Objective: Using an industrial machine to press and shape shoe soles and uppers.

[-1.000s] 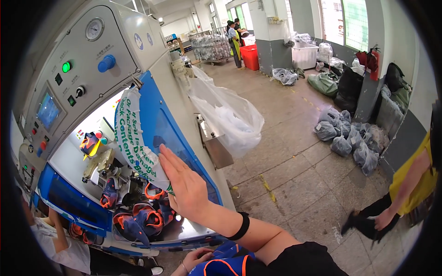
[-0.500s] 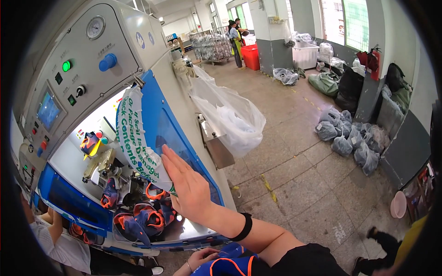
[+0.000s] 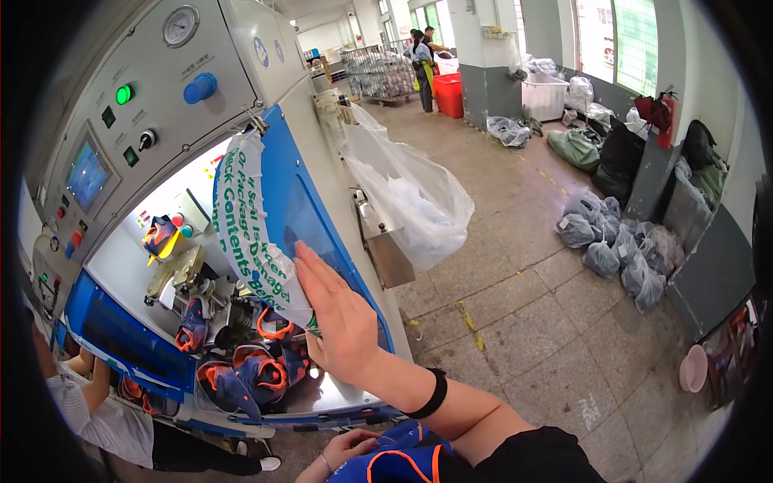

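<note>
My right hand (image 3: 340, 322), a black band at its wrist, lies with fingers stretched out against the raised blue door (image 3: 294, 185) of a machine. Its fingers touch the lower end of a white strip (image 3: 245, 221) with green print, which runs down the door's edge. Low in the view, my left hand (image 3: 354, 443) has its fingers curled over a blue piece with orange edging (image 3: 403, 460); its kind is unclear. Inside the machine, several navy shoe uppers with orange trim (image 3: 262, 374) lie below my right hand, some near metal clamps (image 3: 183, 274).
A grey control panel (image 3: 173, 88) with gauge and knobs rises at left. A clear plastic bag (image 3: 411, 193) hangs beside the machine. At lower left a person (image 3: 109, 414) stands close by. Grey bags (image 3: 612, 241) lie on the floor at right; people (image 3: 424, 68) stand far back.
The view has shifted slightly, so the machine appears a little farther right. My right hand stays flat at the strip's lower end. The person at lower right has left the view.
</note>
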A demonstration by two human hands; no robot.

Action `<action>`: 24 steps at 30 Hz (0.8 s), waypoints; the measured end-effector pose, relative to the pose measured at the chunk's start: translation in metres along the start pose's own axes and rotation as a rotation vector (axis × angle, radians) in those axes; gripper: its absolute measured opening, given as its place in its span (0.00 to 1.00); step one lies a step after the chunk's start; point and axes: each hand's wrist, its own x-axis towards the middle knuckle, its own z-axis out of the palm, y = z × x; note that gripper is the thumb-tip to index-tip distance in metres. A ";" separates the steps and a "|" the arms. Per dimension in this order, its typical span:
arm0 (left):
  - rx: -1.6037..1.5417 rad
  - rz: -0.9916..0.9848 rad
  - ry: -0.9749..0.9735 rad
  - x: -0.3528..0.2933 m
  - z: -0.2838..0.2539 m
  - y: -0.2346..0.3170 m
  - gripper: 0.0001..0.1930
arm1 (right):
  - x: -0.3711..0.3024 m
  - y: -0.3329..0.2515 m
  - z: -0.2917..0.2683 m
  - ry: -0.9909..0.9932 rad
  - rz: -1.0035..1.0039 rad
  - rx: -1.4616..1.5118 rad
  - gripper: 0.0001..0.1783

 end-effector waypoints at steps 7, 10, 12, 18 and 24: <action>0.008 0.021 0.000 0.001 -0.006 0.002 0.17 | 0.000 -0.002 -0.001 -0.017 -0.004 -0.008 0.42; 0.078 -0.012 0.012 0.005 -0.011 0.003 0.17 | 0.001 -0.002 -0.001 -0.015 -0.004 0.000 0.42; 0.095 -0.005 0.009 0.006 -0.014 0.004 0.17 | 0.002 -0.003 0.000 -0.019 0.006 -0.002 0.42; 0.068 -0.020 0.002 0.001 -0.015 0.002 0.16 | 0.001 -0.003 0.001 -0.011 0.012 -0.003 0.41; 0.026 0.030 -0.010 0.001 -0.011 0.002 0.16 | 0.000 -0.002 0.000 -0.025 0.020 0.024 0.43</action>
